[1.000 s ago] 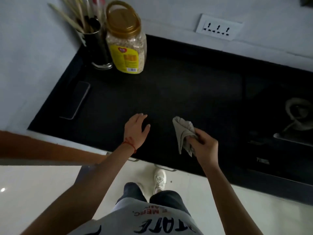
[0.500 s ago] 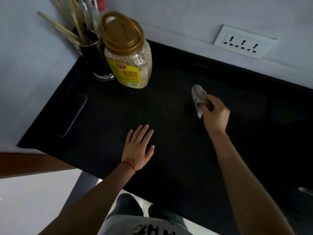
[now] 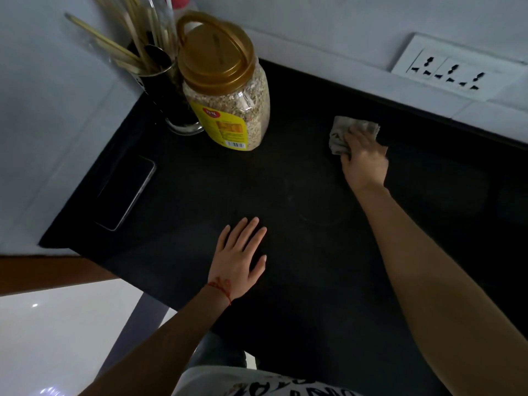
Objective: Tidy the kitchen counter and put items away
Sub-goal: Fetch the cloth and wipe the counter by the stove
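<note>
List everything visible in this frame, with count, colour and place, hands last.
Counter: one, black, runs along the wall.
Jar: one, clear with gold lid and yellow label, back left, upright.
Utensil holder: one, dark, in the corner beside the jar, holding pale sticks.
Phone: one, black, flat at the counter's left edge.
Socket panel: one, white, on the wall, right.
Cloth: one, grey, on the counter near the wall.
Left hand: flat on the counter.
Right hand: grips the cloth.

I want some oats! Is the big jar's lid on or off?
On. The gold lid sits on top of the oats jar, covering its mouth, with its handle arched over it. Whether it is screwed tight cannot be told.
</note>
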